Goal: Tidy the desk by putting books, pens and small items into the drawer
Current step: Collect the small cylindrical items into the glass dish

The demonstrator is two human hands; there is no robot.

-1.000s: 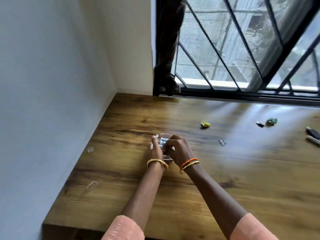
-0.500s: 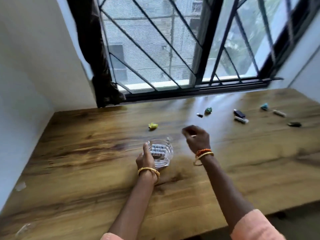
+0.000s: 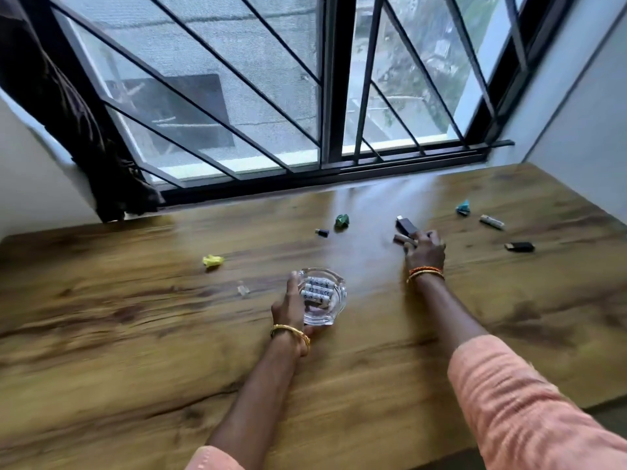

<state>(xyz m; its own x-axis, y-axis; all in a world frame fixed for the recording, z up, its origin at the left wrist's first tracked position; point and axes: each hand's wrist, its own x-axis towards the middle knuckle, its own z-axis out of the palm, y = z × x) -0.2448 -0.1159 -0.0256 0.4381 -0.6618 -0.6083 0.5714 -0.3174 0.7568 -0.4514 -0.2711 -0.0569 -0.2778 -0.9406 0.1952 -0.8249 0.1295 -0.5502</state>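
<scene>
A clear glass dish (image 3: 339, 283) with several white batteries (image 3: 315, 290) in it stands on the wooden desk (image 3: 135, 334). My left hand (image 3: 288, 307) grips the dish by its left rim. My right hand (image 3: 425, 252) is stretched far out to the right, fingers spread low over the desk just below a small black stick-shaped item (image 3: 405, 224). What lies under its fingers is hidden. No drawer is in view.
Scattered on the desk are a yellow paper ball (image 3: 213, 260), a green one (image 3: 341, 220), a teal one (image 3: 463, 207), a tiny black piece (image 3: 322, 232), a white lighter-like item (image 3: 492, 222), a black one (image 3: 519, 246) and a small clear bit (image 3: 243, 289). A barred window and a dark curtain (image 3: 68, 113) stand behind.
My right hand left the dish and reached right and away to the black item. The view swung right. My left hand kept its hold on the dish.
</scene>
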